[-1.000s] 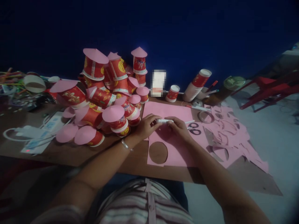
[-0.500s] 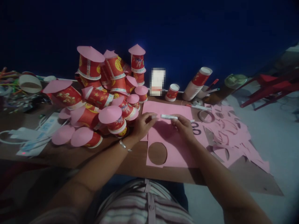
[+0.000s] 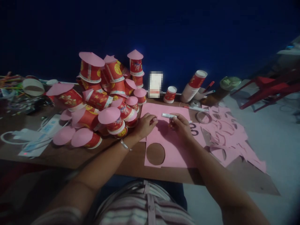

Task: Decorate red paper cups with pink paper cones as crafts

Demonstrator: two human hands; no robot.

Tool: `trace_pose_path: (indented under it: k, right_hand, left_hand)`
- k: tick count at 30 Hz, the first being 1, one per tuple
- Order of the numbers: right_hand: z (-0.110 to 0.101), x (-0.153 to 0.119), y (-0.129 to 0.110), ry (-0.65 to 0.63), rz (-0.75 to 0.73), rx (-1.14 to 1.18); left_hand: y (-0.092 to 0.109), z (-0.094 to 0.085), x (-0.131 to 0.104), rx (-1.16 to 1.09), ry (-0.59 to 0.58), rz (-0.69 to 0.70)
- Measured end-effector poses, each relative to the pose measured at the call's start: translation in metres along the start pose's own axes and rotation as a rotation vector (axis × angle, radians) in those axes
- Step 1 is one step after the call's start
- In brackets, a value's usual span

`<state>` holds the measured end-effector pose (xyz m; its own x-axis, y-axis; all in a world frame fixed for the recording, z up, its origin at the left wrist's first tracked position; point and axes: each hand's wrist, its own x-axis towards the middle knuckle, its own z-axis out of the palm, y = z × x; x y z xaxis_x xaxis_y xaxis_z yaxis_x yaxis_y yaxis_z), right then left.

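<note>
In my right hand (image 3: 181, 125) is a slim white tube (image 3: 167, 115) that looks like a glue stick, pinched between thumb and fingers with its free end pointing left. My left hand (image 3: 146, 125) hovers just left of that end, fingertips pressed together; whatever they hold, if anything, is too small to make out. Both hands are over a pink paper sheet (image 3: 173, 153), which has a round hole cut near its lower left corner. Scissors with dark handles (image 3: 194, 129) lie by my right wrist, partly hidden.
Red paper cups with pink cone tops (image 3: 110, 115) crowd the left side. A power strip (image 3: 41, 137) lies beyond them. At the back stand a single cup (image 3: 170, 94) and a slanted cup stack (image 3: 197, 80). Right are a tape roll (image 3: 203, 117), pink scraps (image 3: 227, 134) and a red stool (image 3: 264, 87).
The view has shifted slightly. My left fingertips, which had a small pale piece showing between them, are now closed with that piece no longer clear. My right hand still holds the tube.
</note>
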<state>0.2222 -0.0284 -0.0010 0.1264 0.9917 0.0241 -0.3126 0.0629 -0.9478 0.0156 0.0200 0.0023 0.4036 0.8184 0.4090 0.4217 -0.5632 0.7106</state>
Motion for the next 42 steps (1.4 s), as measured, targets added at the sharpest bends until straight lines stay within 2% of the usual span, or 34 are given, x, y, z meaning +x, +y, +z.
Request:
trace_pose_path:
  k: [6,10,15,21,33,38,42]
  right_hand:
    - [0.002,-0.004,0.000,-0.005,-0.018,-0.087]
    - [0.002,-0.005,0.002,-0.017,-0.005,-0.112]
    - [0.001,-0.005,0.004,-0.036,0.002,-0.112]
    - [-0.001,-0.004,0.006,-0.045,0.021,-0.149]
    - [-0.001,-0.005,-0.001,-0.135,-0.020,-0.387]
    - [0.004,-0.005,0.000,-0.208,-0.151,-0.584]
    - [0.002,-0.003,-0.001,-0.279,-0.243,-0.667]
  left_hand:
    - [0.007,0.001,0.002,-0.427,0.011,-0.140]
    - [0.004,0.003,-0.001,-0.494,0.026,-0.162]
    - [0.003,0.000,-0.003,-0.501,0.026,-0.174]
    - [0.002,-0.001,-0.003,-0.429,-0.003,-0.126]
    - [0.004,-0.007,-0.005,-0.294,-0.106,-0.048]
    - [0.010,0.000,-0.008,-0.209,-0.138,0.024]
    - [0.005,0.004,-0.011,-0.118,-0.089,0.050]
